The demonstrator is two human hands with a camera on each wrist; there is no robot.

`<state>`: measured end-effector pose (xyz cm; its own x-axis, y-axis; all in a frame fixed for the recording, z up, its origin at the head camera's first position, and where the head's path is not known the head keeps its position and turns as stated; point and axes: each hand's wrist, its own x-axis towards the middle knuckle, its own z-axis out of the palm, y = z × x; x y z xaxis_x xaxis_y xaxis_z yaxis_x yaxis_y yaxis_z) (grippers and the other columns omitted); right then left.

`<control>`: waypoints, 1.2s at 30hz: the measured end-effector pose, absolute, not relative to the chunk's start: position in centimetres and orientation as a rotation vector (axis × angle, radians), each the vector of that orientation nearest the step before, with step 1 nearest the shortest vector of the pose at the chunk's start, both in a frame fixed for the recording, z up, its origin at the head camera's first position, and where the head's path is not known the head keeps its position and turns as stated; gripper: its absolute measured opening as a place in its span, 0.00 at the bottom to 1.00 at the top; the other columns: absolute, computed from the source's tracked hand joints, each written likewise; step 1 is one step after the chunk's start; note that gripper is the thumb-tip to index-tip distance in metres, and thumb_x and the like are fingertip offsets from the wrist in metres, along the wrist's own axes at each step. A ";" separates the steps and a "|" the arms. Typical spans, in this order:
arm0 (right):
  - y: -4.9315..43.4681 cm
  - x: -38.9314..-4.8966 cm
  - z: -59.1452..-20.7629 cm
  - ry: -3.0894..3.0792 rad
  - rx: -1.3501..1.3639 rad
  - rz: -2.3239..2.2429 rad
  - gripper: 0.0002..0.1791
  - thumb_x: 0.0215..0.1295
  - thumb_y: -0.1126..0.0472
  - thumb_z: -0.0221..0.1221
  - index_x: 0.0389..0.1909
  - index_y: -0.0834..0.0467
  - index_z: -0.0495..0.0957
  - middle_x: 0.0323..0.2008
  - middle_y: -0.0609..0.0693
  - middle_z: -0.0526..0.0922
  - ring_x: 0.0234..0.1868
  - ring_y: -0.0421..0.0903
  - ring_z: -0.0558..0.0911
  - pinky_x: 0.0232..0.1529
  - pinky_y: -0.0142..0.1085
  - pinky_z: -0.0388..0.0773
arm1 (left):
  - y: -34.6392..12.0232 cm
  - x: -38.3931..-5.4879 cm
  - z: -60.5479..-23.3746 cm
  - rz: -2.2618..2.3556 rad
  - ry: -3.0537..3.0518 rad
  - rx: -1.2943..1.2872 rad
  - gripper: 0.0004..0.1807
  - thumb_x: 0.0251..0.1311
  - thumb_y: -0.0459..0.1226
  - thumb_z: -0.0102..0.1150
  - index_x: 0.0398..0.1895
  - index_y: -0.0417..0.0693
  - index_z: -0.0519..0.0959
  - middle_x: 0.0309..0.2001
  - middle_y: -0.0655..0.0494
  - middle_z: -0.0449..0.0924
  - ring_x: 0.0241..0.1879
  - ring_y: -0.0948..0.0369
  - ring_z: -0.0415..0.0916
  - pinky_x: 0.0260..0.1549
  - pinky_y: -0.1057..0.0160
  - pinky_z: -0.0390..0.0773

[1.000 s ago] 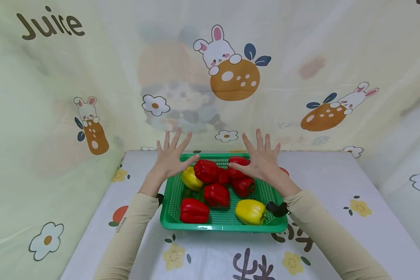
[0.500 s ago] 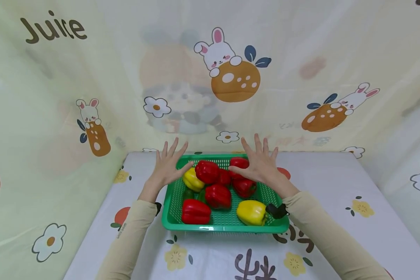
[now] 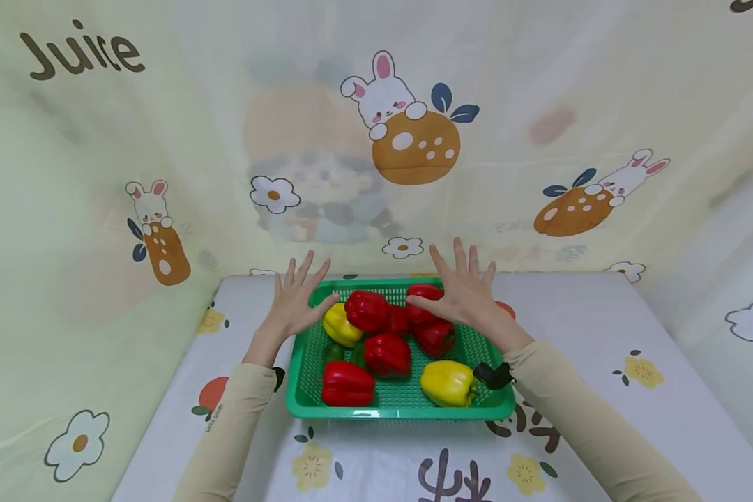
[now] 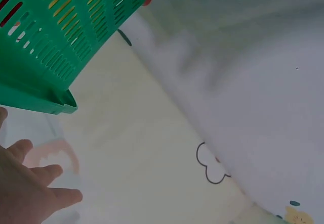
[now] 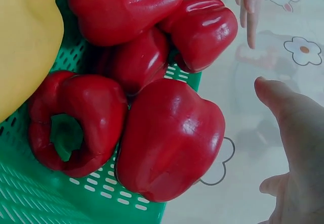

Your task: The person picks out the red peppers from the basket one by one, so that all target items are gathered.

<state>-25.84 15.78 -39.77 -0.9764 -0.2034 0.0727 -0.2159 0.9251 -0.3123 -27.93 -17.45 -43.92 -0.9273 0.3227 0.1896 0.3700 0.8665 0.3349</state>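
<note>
A green plastic basket (image 3: 376, 413) holds several red bell peppers (image 3: 387, 354), two yellow bell peppers (image 3: 447, 383) and some dark green vegetables (image 3: 334, 353) partly hidden under them. My left hand (image 3: 293, 301) hovers by the basket's far left corner, fingers spread, holding nothing. Over the far right part of the basket is my right hand (image 3: 467, 296), also spread and holding nothing, in front of a red pepper. In the right wrist view, red peppers (image 5: 169, 138) lie beside the right hand (image 5: 304, 143), apart from it. The left wrist view has the basket's slotted side (image 4: 76, 32) above the fingers.
The basket stands on a white patterned tablecloth (image 3: 577, 335). A printed cloth curtain (image 3: 326, 139) rises behind it and along both sides. Each wrist wears a black strap (image 3: 494, 376).
Both hands have come down slightly toward the basket, the left one more, with fingers still spread. The view has shifted a little. The peppers keep their places.
</note>
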 end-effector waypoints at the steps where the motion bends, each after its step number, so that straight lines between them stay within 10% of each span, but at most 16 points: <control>1: 15.8 -25.8 -39.7 -3.041 0.330 0.500 0.60 0.53 0.22 0.54 0.80 0.48 0.43 0.77 0.64 0.30 0.74 0.71 0.34 0.62 0.74 0.28 | -17.5 -27.9 -43.9 -0.566 -2.908 -0.542 0.40 0.67 0.62 0.44 0.79 0.63 0.51 0.80 0.52 0.35 0.76 0.41 0.27 0.65 0.29 0.31; 36: 15.3 -25.3 -40.3 -3.082 0.343 0.508 0.60 0.53 0.22 0.53 0.80 0.50 0.44 0.77 0.66 0.32 0.74 0.72 0.36 0.62 0.75 0.32 | -18.5 -28.2 -46.3 -0.752 -2.852 -0.645 0.37 0.68 0.55 0.48 0.78 0.59 0.56 0.79 0.49 0.40 0.75 0.37 0.40 0.65 0.28 0.40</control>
<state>-25.30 15.30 -40.27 -0.9762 -0.2141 0.0348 -0.2139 0.9239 -0.3172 -28.16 -18.51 -46.35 -0.9014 0.3719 0.2218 0.4329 0.7854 0.4425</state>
